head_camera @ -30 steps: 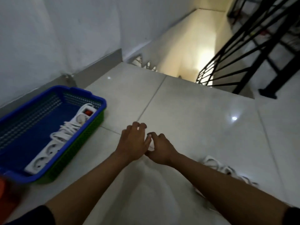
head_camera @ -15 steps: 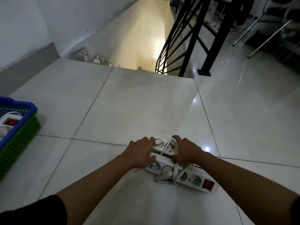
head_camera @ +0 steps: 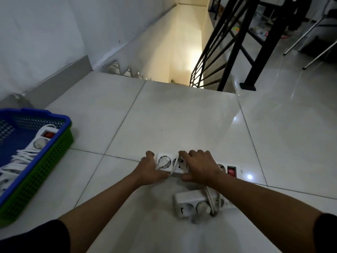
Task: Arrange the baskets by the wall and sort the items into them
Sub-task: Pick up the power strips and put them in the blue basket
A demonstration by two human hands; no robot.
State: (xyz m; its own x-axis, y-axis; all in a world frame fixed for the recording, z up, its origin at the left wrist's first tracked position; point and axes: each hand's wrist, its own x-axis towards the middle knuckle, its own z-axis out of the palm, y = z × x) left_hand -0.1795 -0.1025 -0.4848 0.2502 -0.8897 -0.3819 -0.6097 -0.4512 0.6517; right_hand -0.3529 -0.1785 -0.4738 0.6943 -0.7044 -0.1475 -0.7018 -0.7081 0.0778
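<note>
Both hands grip a white plastic power strip [head_camera: 180,166] that lies flat on the glossy, pale tiled floor [head_camera: 182,115]. The left hand [head_camera: 150,169] is clamped on its left end, fingers curled over the far edge and thumb along the near side. The right hand [head_camera: 199,167] is closed over its middle, covering some of the round sockets; the strip's red rocker switch [head_camera: 231,170] shows just past the wrist. A thin white cord [head_camera: 174,166] runs across the strip between the two hands.

Nearer the person, a second power strip [head_camera: 197,206] rests on the floor, a blocky white bar with its cord looped around it, partly hidden under the right forearm.

At the left, near the grey skirting of the wall [head_camera: 36,42], a blue basket [head_camera: 38,141] of perforated plastic is nested in a green basket [head_camera: 36,181] of similar mesh. Inside lies a third power strip [head_camera: 39,141] with a red switch and coiled white cable.
</note>
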